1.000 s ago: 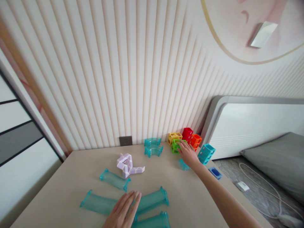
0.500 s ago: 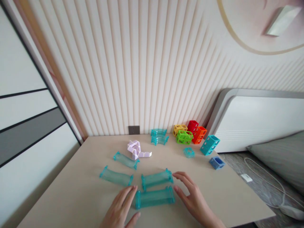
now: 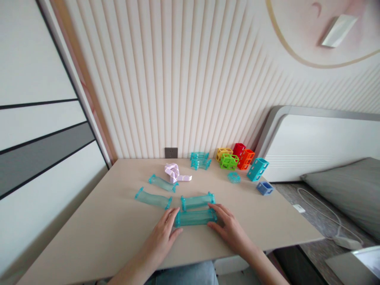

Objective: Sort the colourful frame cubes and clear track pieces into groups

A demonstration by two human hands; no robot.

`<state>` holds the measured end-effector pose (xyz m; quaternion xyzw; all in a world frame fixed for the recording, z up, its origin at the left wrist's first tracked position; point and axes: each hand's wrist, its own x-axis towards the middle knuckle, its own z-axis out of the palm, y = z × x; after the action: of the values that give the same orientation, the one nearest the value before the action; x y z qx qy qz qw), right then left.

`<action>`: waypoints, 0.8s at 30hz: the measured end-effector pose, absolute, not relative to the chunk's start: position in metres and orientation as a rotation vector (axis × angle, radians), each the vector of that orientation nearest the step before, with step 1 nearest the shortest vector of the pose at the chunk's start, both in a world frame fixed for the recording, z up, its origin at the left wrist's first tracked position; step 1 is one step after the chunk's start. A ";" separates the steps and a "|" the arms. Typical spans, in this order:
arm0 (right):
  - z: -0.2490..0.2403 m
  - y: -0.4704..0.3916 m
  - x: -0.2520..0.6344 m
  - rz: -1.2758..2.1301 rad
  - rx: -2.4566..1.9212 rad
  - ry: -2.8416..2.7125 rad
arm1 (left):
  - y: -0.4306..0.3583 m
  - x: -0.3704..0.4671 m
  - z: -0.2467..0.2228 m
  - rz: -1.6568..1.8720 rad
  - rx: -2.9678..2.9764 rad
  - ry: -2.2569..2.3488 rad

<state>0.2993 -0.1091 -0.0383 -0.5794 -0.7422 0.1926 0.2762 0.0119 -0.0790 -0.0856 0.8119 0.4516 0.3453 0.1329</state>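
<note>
A clear teal track piece [image 3: 196, 217] lies flat near the table's front, between my two hands. My left hand [image 3: 166, 229] is at its left end, fingers apart and thumb toward the front. My right hand [image 3: 227, 223] is around its right end, thumb and fingers apart at either side. Just behind lies a similar teal piece [image 3: 197, 202], its right end close to my right fingertips. Two curved teal pieces, one nearer [image 3: 152, 198] and one farther [image 3: 162, 183], lie to the left. Neither hand has lifted anything off the table.
A lilac folded toy [image 3: 175, 174] sits mid-table. Small teal pieces [image 3: 200, 163] stand by the wall. At the back right are yellow, green [image 3: 229, 161], red, orange, teal [image 3: 257, 169] and blue [image 3: 265, 188] frame blocks, plus a teal ring piece [image 3: 234, 177].
The view has shifted, showing the table's front edge and my lap. My right hand has moved in from behind and beside the pieces onto the front piece's right end.
</note>
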 end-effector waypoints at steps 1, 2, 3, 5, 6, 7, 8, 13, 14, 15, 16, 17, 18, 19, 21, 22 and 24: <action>-0.038 -0.109 0.299 0.510 -1.548 -2.000 | -0.078 0.012 -0.086 0.998 2.338 1.312; -0.037 -0.109 0.299 0.502 -1.539 -2.004 | -0.077 0.012 -0.086 0.993 2.323 1.309; -0.037 -0.109 0.298 0.494 -1.532 -2.003 | -0.076 0.012 -0.084 0.992 2.308 1.296; -0.036 -0.109 0.297 0.479 -1.522 -1.987 | -0.075 0.012 -0.080 1.007 2.280 1.244; -0.036 -0.109 0.296 0.474 -1.519 -1.978 | -0.075 0.012 -0.077 1.015 2.264 1.213; -0.036 -0.109 0.295 0.470 -1.515 -1.969 | -0.075 0.012 -0.074 1.023 2.243 1.191; -0.036 -0.109 0.294 0.467 -1.514 -1.962 | -0.075 0.012 -0.070 1.030 2.218 1.176; -0.038 -0.107 0.290 0.441 -1.496 -1.953 | -0.075 0.010 -0.060 1.057 2.072 1.164; -0.038 -0.107 0.289 0.432 -1.495 -1.952 | -0.075 0.009 -0.059 1.066 2.052 1.161; -0.038 -0.106 0.288 0.425 -1.497 -1.949 | -0.075 0.009 -0.059 1.076 2.034 1.158; -0.039 -0.105 0.287 0.419 -1.499 -1.947 | -0.075 0.009 -0.059 1.085 2.020 1.153; -0.039 -0.105 0.287 0.415 -1.500 -1.946 | -0.074 0.009 -0.059 1.091 2.011 1.146; -0.040 -0.104 0.286 0.414 -1.500 -1.947 | -0.074 0.009 -0.059 1.097 2.007 1.140; -0.040 -0.104 0.285 0.417 -1.498 -1.952 | -0.075 0.008 -0.058 1.102 2.005 1.133; -0.041 -0.103 0.284 0.424 -1.494 -1.968 | -0.075 0.008 -0.058 1.106 2.000 1.133; -0.041 -0.103 0.284 0.429 -1.496 -1.976 | -0.076 0.008 -0.058 1.101 1.998 1.136; -0.041 -0.103 0.284 0.432 -1.506 -1.988 | -0.077 0.007 -0.059 1.097 1.995 1.142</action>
<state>0.2839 -0.1031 -0.0408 -0.5676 -0.7490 0.1628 0.3005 0.0074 -0.0769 -0.0585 0.7488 0.4289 0.4117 0.2930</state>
